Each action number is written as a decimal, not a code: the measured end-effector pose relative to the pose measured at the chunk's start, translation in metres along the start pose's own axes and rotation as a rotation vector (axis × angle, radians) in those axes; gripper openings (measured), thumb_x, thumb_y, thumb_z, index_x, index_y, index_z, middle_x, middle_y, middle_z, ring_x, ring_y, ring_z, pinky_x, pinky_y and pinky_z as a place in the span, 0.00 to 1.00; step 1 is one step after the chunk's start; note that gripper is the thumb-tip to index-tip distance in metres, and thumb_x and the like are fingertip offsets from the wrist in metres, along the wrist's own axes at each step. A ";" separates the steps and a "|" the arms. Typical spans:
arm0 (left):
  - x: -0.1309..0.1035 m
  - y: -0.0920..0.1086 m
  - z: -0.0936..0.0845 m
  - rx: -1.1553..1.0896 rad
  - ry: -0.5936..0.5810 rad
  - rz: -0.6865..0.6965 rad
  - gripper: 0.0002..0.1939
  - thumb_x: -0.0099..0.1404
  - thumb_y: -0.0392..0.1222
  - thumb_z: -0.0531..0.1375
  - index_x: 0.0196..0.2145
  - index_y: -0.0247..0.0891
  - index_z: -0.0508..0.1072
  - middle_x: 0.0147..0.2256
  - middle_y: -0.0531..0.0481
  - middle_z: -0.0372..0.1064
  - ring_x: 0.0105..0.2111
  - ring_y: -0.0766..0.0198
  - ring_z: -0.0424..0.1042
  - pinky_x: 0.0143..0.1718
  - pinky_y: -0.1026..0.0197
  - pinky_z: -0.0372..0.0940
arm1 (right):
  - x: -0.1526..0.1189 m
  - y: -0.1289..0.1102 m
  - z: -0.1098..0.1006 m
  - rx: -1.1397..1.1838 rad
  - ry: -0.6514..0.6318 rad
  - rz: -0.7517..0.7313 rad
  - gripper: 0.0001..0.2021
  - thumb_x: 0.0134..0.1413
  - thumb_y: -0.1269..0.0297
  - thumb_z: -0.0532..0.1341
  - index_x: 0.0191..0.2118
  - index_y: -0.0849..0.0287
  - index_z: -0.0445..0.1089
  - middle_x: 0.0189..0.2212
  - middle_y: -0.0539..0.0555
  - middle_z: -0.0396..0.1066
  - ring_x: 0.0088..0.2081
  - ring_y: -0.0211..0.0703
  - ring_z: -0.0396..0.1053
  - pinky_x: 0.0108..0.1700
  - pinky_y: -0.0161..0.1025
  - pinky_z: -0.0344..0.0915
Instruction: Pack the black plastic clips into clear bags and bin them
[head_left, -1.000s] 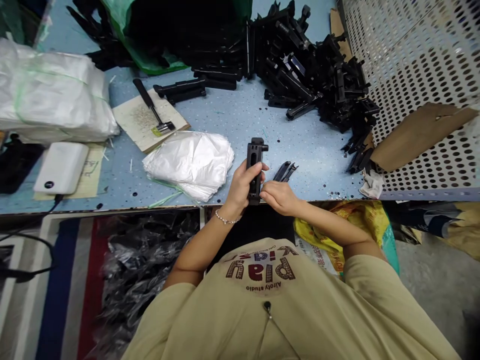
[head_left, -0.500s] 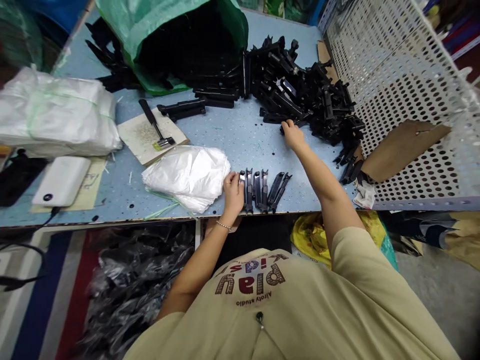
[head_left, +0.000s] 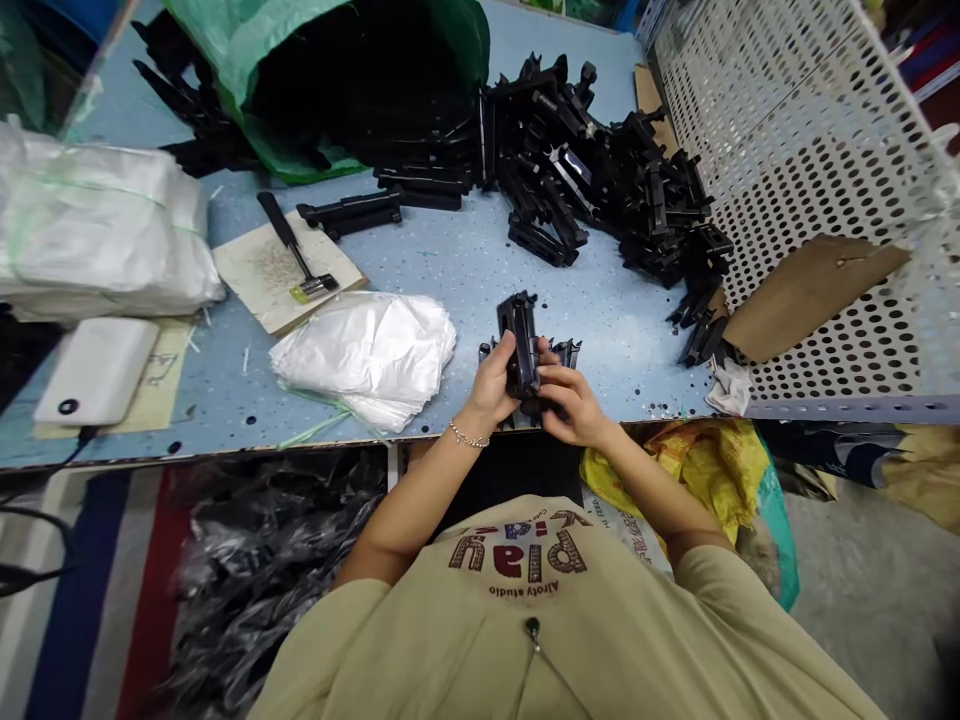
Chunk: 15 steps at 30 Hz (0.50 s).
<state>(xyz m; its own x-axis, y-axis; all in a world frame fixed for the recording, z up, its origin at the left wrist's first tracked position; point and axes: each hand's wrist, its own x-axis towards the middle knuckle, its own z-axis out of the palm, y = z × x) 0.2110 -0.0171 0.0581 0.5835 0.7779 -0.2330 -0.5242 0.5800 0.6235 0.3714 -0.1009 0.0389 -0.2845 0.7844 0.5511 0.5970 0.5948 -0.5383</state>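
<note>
Near the front edge of the blue table, a long black plastic part (head_left: 523, 345) is held up between both hands. My left hand (head_left: 491, 385) grips it from the left, thumb along its side. From the right, my right hand (head_left: 571, 400) closes its fingers on the lower end. Behind and below the hands lies a row of similar black parts (head_left: 568, 352), mostly hidden. To the left of my left hand is a stack of white plastic bags (head_left: 367, 350). Farther back sits a large heap of black plastic parts (head_left: 607, 180).
A green sack (head_left: 232, 60) with black parts spilling out lies at the back. On a pale board (head_left: 259, 285) rests a small hammer-like tool (head_left: 292, 240). Left are a wrapped bag bundle (head_left: 105, 230) and a white power bank (head_left: 97, 370). A perforated white basket (head_left: 825, 200) borders the right.
My right hand has come back from the heap to the front with a black part. My left hand has left the row's left end and now holds that part too.
</note>
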 end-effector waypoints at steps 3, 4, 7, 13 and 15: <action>-0.019 0.006 0.000 0.123 0.053 0.130 0.27 0.56 0.58 0.76 0.43 0.41 0.72 0.36 0.54 0.72 0.28 0.69 0.73 0.34 0.62 0.75 | 0.016 0.003 -0.016 0.004 0.010 0.047 0.14 0.74 0.54 0.50 0.54 0.53 0.67 0.43 0.59 0.74 0.41 0.49 0.75 0.43 0.49 0.74; -0.027 0.006 0.001 0.168 0.057 0.147 0.27 0.56 0.55 0.76 0.45 0.42 0.71 0.36 0.55 0.72 0.27 0.69 0.72 0.33 0.62 0.75 | 0.026 0.008 -0.019 -0.021 0.052 0.086 0.17 0.75 0.50 0.48 0.52 0.54 0.67 0.40 0.58 0.73 0.38 0.48 0.73 0.40 0.47 0.72; -0.043 0.004 0.005 0.233 0.037 0.109 0.26 0.59 0.54 0.74 0.48 0.43 0.71 0.34 0.56 0.70 0.25 0.69 0.71 0.30 0.61 0.74 | 0.058 0.023 -0.015 -0.132 0.133 0.132 0.26 0.74 0.37 0.45 0.42 0.55 0.67 0.34 0.56 0.69 0.35 0.48 0.68 0.38 0.46 0.67; -0.045 0.011 -0.004 0.194 0.223 0.171 0.24 0.59 0.58 0.73 0.43 0.42 0.71 0.31 0.55 0.70 0.24 0.69 0.70 0.27 0.64 0.68 | 0.082 0.008 0.019 0.151 -0.054 0.310 0.29 0.77 0.40 0.37 0.32 0.53 0.61 0.25 0.49 0.61 0.27 0.41 0.62 0.34 0.41 0.63; -0.042 0.018 -0.010 0.160 0.297 0.188 0.26 0.57 0.60 0.74 0.40 0.41 0.71 0.32 0.55 0.70 0.25 0.69 0.70 0.27 0.64 0.68 | 0.073 -0.004 0.022 0.192 -0.110 0.224 0.30 0.78 0.42 0.37 0.34 0.54 0.63 0.27 0.51 0.64 0.28 0.42 0.64 0.35 0.41 0.64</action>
<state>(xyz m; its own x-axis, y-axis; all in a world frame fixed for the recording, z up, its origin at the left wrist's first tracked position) 0.1708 -0.0364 0.0714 0.2693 0.9169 -0.2944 -0.4876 0.3935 0.7794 0.3317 -0.0422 0.0676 -0.2475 0.9079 0.3383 0.5042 0.4188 -0.7552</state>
